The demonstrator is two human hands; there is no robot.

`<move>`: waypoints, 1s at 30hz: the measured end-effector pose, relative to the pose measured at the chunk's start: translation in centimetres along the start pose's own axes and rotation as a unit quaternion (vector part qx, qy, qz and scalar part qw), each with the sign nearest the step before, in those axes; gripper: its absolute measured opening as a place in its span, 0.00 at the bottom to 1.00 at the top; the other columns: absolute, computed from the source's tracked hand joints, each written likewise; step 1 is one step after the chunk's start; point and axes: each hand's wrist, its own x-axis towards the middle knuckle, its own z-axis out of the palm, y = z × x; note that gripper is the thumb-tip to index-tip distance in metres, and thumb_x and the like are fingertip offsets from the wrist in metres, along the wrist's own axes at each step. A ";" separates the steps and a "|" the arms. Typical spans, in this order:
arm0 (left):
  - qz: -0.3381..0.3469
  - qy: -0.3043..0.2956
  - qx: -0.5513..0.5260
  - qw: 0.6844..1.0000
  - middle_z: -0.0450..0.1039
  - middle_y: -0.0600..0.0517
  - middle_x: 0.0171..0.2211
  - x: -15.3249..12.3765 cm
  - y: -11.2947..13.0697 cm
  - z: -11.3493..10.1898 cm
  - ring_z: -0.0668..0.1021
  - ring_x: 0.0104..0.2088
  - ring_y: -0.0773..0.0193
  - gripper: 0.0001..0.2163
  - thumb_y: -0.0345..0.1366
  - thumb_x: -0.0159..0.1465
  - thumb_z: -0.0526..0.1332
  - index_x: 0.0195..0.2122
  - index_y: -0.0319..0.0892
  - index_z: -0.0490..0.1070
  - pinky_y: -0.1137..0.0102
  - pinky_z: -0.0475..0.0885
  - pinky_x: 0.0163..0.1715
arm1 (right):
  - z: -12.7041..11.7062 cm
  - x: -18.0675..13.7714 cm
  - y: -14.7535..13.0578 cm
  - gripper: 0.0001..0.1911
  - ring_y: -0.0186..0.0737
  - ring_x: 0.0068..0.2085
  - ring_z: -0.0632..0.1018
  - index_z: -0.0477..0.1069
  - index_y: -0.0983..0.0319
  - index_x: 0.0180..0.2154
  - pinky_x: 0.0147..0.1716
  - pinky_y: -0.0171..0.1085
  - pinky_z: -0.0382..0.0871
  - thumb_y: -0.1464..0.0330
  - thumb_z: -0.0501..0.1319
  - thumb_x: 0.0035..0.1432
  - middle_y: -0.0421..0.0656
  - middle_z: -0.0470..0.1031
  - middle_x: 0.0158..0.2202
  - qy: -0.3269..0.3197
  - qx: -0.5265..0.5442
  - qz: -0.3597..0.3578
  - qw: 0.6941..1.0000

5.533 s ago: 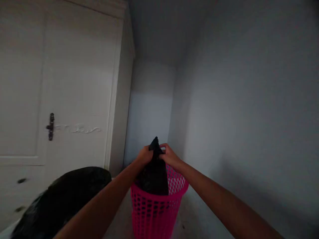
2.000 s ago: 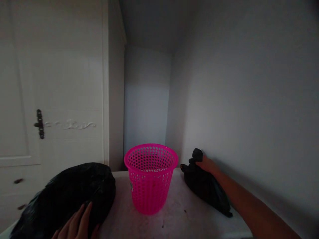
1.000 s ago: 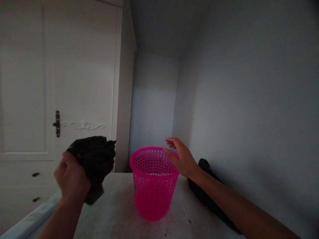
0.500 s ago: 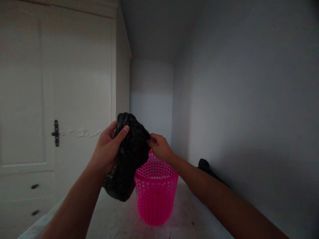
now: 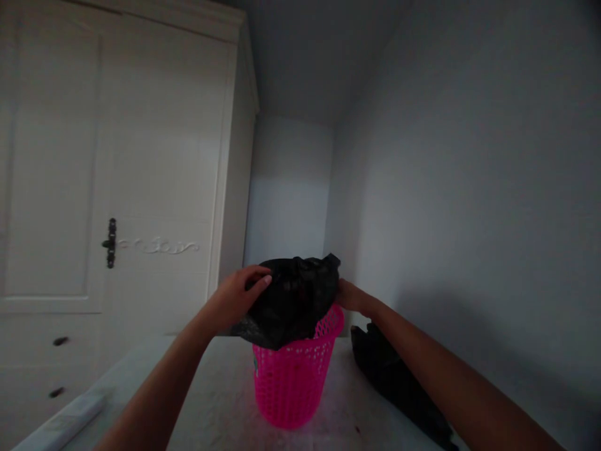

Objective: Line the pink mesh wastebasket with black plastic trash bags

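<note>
A black plastic bag (image 5: 293,300) is bunched over the mouth of a pink perforated basket (image 5: 291,388), covering most of its opening. My left hand (image 5: 239,294) grips the bag's left side, thumb and fingers closed on the plastic. At the bag's right edge is my right hand (image 5: 352,295), just above the basket's rim; its fingertips are partly hidden behind the plastic, and the hand looks closed on it. The basket stands upright on a pale surface.
Another black plastic piece (image 5: 394,376) lies to the right, partly behind my right forearm. A white wardrobe (image 5: 164,156) rises at the left, a grey wall (image 5: 469,188) at the right. A pale long object (image 5: 66,423) lies at the lower left.
The bag has moved right, from beside the basket to over its mouth, and is spread wider. Both hands have shifted right with it. The view has tilted slightly.
</note>
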 end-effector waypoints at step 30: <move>-0.260 0.100 -0.313 0.908 0.86 0.41 0.36 -3.1 -11.0 5.9 0.85 0.42 0.46 0.30 0.65 0.51 0.69 0.36 0.40 0.82 0.59 0.79 0.40 | 4.5 -1.7 4.6 0.10 0.52 0.38 0.85 0.81 0.63 0.33 0.41 0.45 0.79 0.67 0.69 0.44 0.47 0.85 0.30 0.110 0.388 0.125 0.906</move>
